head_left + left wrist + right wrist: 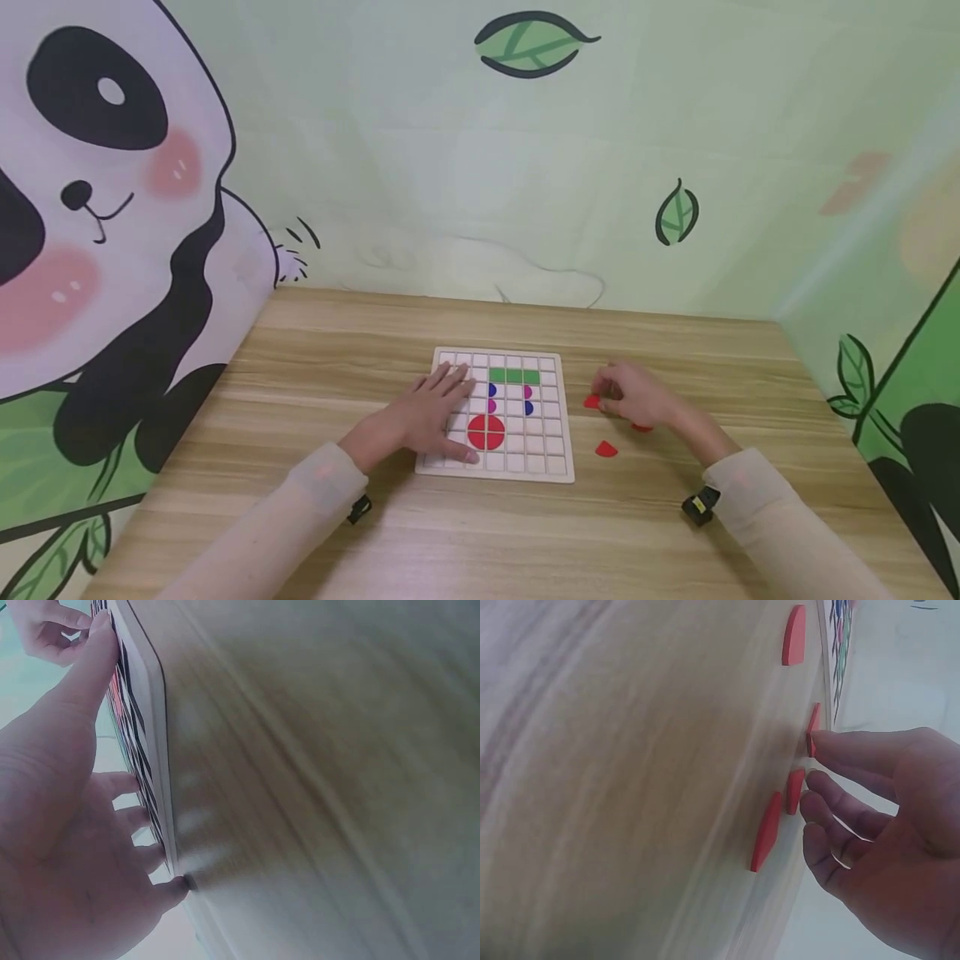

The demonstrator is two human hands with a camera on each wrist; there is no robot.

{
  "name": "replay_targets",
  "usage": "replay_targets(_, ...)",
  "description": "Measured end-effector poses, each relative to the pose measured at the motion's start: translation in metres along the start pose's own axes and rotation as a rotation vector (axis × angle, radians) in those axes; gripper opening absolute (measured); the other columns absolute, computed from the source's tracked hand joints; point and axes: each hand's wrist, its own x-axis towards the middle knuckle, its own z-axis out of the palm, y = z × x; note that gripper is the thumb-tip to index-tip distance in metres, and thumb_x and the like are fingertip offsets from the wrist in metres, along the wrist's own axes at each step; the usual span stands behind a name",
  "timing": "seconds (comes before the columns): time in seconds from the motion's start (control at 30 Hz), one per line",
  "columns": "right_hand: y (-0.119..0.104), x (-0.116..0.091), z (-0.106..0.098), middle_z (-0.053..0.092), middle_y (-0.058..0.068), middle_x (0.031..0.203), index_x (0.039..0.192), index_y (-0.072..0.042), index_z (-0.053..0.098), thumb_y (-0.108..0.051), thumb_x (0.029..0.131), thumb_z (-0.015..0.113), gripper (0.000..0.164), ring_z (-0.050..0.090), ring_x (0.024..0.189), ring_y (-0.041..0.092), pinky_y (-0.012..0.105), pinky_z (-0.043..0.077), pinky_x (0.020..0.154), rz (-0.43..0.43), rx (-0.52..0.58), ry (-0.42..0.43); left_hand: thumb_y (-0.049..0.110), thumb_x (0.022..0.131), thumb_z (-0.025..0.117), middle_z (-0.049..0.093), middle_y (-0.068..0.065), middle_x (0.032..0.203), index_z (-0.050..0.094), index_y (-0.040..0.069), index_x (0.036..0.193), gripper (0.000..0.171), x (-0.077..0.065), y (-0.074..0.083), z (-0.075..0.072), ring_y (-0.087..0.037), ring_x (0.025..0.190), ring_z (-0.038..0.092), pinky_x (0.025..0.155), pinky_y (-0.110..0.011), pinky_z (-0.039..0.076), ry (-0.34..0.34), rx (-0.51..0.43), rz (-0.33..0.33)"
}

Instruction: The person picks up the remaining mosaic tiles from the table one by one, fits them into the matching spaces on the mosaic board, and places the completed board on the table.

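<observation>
My left hand (435, 417) rests with fingers spread over the left side of a white grid board (551, 462). In the left wrist view its thumb (94, 660) lies along the board's edge. On the board are a red circle of quarter pieces (486, 432), a green bar (514, 376), and small blue and magenta half-circles (528, 392). Right of the board, my right hand (633, 393) pinches a red quarter-circle piece (814, 731) between thumb and index finger, close to the table. Its other fingers are curled near another red piece (796, 791).
More red pieces lie around the right hand, one nearer me (606, 449) and one under the hand (642, 427). The wooden table (480, 542) meets a printed wall behind. A small black device (701, 505) sits at the right wrist.
</observation>
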Motion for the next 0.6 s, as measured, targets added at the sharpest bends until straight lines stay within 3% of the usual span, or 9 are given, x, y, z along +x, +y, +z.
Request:
replay_targets(0.4, -0.0010, -0.0081, 0.0056, 0.062, 0.004, 0.095, 0.101, -0.004, 0.069, -0.003, 0.091, 0.080, 0.016, 0.059, 0.086, 0.019, 0.037, 0.053, 0.077, -0.012, 0.014, 0.012, 0.080, 0.082, 0.072, 0.005, -0.011, 0.179, 0.021, 0.013, 0.171, 0.123, -0.0001, 0.0016, 0.0054, -0.039, 0.163, 0.000, 0.128, -0.062, 0.013, 0.003, 0.001, 0.020)
replay_targets(0.6, -0.0010, -0.0058, 0.0058, 0.067, 0.006, 0.102, 0.110, -0.003, 0.071, -0.004, 0.092, 0.080, 0.021, 0.062, 0.093, 0.022, 0.043, 0.057, 0.085, -0.023, 0.044, 0.026, 0.081, 0.081, 0.071, 0.004, -0.010, 0.179, 0.019, 0.015, 0.171, 0.123, 0.0001, -0.0006, 0.0042, -0.039, 0.163, -0.001, 0.128, -0.062, 0.014, 0.015, 0.016, 0.012)
